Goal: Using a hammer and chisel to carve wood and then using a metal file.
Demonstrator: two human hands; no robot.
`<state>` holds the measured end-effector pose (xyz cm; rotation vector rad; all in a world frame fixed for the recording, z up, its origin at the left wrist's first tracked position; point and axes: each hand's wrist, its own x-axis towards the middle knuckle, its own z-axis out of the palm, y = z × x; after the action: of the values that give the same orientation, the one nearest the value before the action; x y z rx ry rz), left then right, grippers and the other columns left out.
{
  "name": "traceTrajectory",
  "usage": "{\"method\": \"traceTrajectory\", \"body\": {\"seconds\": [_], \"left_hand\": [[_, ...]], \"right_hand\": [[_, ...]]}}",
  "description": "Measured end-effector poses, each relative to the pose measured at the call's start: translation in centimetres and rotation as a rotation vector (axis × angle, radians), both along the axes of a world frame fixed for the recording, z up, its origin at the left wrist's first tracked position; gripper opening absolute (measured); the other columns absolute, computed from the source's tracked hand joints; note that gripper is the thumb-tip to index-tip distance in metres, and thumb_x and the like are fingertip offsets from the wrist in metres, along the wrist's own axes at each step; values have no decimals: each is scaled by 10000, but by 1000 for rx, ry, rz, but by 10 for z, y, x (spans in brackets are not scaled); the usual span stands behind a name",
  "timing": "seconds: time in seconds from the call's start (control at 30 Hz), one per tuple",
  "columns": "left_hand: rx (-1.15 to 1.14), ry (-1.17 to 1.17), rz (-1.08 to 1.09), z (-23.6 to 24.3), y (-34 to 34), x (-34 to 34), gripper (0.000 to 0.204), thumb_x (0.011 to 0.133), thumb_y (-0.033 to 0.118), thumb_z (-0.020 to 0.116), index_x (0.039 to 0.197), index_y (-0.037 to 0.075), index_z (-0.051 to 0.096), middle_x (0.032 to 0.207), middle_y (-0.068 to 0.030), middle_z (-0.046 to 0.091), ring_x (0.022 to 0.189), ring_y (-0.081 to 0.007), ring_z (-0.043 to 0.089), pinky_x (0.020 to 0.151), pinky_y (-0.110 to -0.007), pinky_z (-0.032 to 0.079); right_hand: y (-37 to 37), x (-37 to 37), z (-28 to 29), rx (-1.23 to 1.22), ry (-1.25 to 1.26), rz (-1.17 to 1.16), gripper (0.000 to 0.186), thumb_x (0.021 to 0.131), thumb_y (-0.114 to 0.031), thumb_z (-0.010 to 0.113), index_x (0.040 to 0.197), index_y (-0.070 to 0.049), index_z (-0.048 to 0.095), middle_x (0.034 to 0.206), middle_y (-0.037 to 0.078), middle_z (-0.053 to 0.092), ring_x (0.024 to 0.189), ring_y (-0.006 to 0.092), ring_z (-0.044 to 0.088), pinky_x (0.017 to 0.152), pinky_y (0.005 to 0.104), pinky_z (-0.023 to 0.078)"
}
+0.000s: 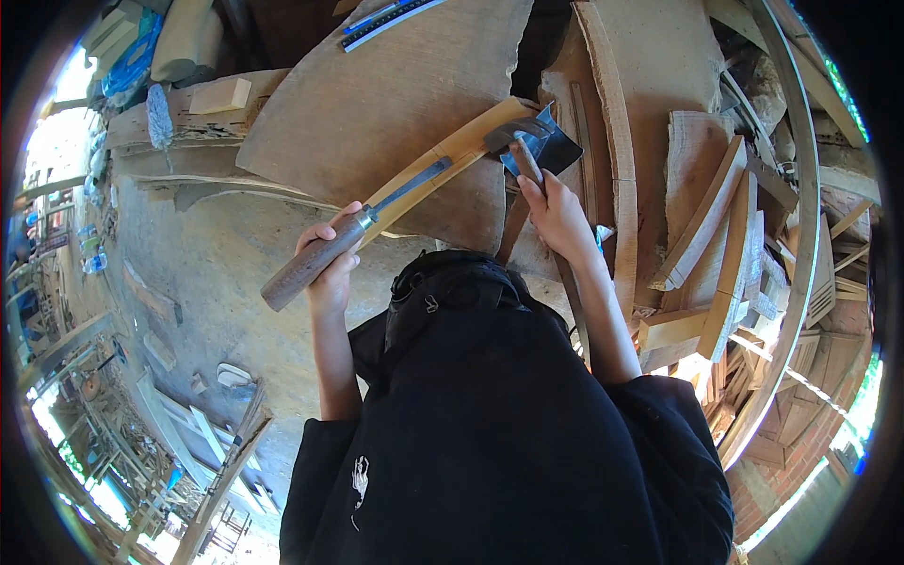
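My left hand (330,268) is closed round the wooden handle of a chisel (414,186), its metal blade pointing up and to the right. The blade lies over a long pale wooden strip (476,146), and I cannot tell whether they touch. My right hand (562,217) grips the wooden handle of a hammer (525,158). The hammer's dark head is over the strip's far right end, beside a blue and black sheet (557,146). Beneath the strip is a broad brown wooden slab (377,113).
A blue pen (377,17) and a black ruler (391,24) lie on the slab's far part. At the left sits a small wooden block (220,96) on a rough-edged board. Several cut timber pieces (702,217) lean at the right. Concrete floor (226,254) shows at left.
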<state>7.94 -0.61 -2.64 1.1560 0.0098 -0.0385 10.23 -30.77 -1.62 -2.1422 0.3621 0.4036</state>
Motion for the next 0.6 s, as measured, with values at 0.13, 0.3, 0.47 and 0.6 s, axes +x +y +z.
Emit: {"method": "traceTrajectory", "body": {"seconds": [0.13,0.3,0.47,0.6], "left_hand": [[-30,-9,-6,2,-1,1,442,587,-144,492,946,112,463,1199,-280,469,1142,-320,463,919,-393,402],[-14,-6,-21,1,1,2,440,592,-142,491,950,113,461,1201,-281,464,1148,-325,457,947,-408,384],[-2,0,-16,2,1,1,447,594,-149,480,954,114,459,1201,-282,464,1152,-329,452,963,-420,369],[6,-7,-8,6,-4,1,448,593,-155,475,952,114,459,1198,-281,469,1142,-326,463,954,-417,375]], "right_hand": [[0,0,-1,3,-9,-2,396,890,-366,458,831,25,490,749,299,560,800,471,534,672,499,408],[-2,-3,-10,-51,-110,18,367,897,-342,474,797,10,465,528,106,494,438,200,534,452,332,412],[-1,-2,-8,-46,-116,17,362,897,-334,476,796,13,469,532,115,496,449,205,537,467,342,414],[-1,0,-2,-10,-15,9,404,888,-375,460,844,25,497,747,297,563,795,468,539,671,499,413]]}}
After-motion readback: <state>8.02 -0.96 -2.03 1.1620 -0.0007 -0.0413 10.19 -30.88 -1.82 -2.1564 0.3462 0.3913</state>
